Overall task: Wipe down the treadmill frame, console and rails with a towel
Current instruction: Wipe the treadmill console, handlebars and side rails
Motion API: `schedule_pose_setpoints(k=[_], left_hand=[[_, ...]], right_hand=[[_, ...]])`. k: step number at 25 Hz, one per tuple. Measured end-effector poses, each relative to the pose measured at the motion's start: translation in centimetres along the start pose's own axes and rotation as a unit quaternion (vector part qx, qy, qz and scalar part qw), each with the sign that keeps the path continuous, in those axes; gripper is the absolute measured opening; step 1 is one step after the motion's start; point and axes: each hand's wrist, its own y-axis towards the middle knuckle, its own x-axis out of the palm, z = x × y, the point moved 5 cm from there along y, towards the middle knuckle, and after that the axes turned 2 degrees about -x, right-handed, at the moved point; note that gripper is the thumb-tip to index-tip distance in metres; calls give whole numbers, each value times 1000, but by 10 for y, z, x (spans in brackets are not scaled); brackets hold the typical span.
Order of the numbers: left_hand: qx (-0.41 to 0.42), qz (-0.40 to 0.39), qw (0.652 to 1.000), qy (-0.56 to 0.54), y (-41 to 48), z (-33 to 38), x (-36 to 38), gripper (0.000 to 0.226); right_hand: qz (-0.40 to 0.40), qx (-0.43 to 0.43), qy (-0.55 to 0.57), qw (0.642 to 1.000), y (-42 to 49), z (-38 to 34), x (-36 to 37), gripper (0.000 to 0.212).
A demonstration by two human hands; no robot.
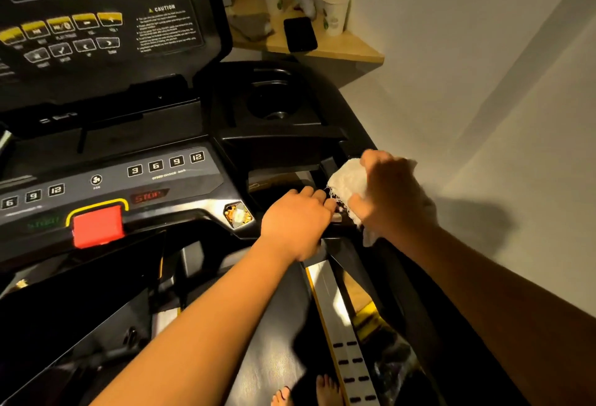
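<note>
White-cream towel (346,180) sits just off frame centre toward 3 o'clock, bunched against the dark treadmill frame where the console (113,180) meets the right rail (406,292). Right hand (392,192) grips it from above, fingers curled round the cloth, thumb at its lower edge; a frayed corner hangs out at 6 o'clock of the fist. Left hand (293,221) at 8 o'clock of the towel, palm down on the console's right edge, fingers straight and close together, tips just beside the towel; cannot tell if they touch it.

Console fills 9 to 11 o'clock: numbered speed keys, a fan key, a red safety key (98,226) at 8 o'clock. Cup holder (274,99) at 12 o'clock of the hands. Wooden shelf (354,50) at 1 o'clock carries a black phone (300,34) and two paper cups (335,12). Bare feet (325,386) on the belt at 6 o'clock, bottom edge. Plain wall from 2 to 4 o'clock.
</note>
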Motion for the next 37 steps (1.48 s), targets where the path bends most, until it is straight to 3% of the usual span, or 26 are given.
schedule_pose_setpoints(k=[7,12,15,18,20,22,24,28,31,37], left_hand=[[87,129,988,-19,-13,3,-4,42],[60,186,977,-88,-16,0,-10,49],[30,212,970,-116,-17,-3,-16,66],[27,236,962,-132,-18,-3,-20,72],[33,247,957,-147,-18,-2,-21,71],[33,261,952,-160,-20,-3,-23,69],[36,272,950,-151,-20,-3,-25,67],[33,264,954,-140,-18,-4,-25,64],[24,227,967,-116,-18,-1,-22,61],[14,193,976,-95,-16,-3,-19,54]], right_hand=[[-25,64,59,996,73,-27,12,88],[-95,207,161,960,31,18,15,109],[-112,146,71,980,-25,25,16,100],[-96,35,-10,995,-33,9,20,61],[-116,97,-51,987,0,-1,16,50],[-167,170,-59,969,24,-4,19,69],[-167,178,-53,968,36,-6,17,78],[-156,239,54,957,75,-6,15,74],[-112,161,40,980,92,-19,10,100],[-23,85,221,971,31,8,2,105]])
